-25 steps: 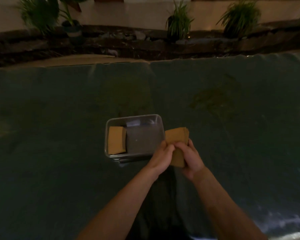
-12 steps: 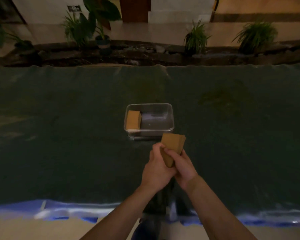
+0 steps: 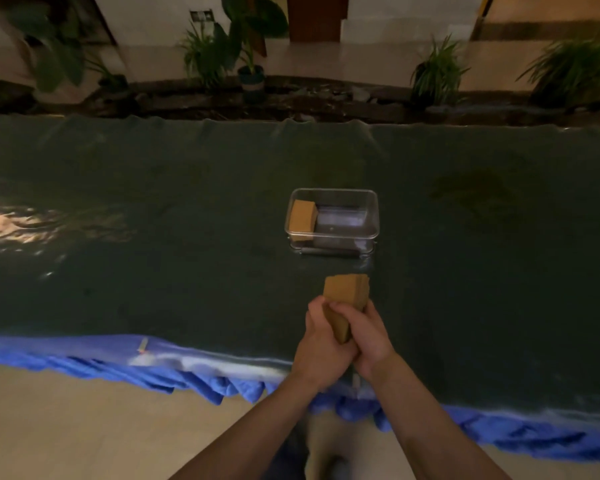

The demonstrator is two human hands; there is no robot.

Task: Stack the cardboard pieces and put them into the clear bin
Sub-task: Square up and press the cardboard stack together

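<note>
A stack of brown cardboard pieces [image 3: 346, 293] stands on edge above the dark green table cloth [image 3: 153, 271], clasped from both sides. My left hand [image 3: 321, 344] wraps its left side and my right hand [image 3: 369, 336] wraps its right side; the fingers hide the stack's lower part. Beyond it, a short way further from me, sits the clear bin [image 3: 373, 216]. Another stack of cardboard pieces [image 3: 302, 216] lies inside the bin at its left end. The bin's right part shows only its bottom.
The cloth's blue hem [image 3: 194, 374] hangs over the near table edge, above a beige floor. Potted plants [image 3: 435, 72] and a dark planter border line the far side of the table. A bright reflection [image 3: 7, 221] lies on the cloth at the left.
My hands have drawn the held stack back from beside the bin toward me, and turned it more upright. The view has pulled back, so the near table edge and floor show.
</note>
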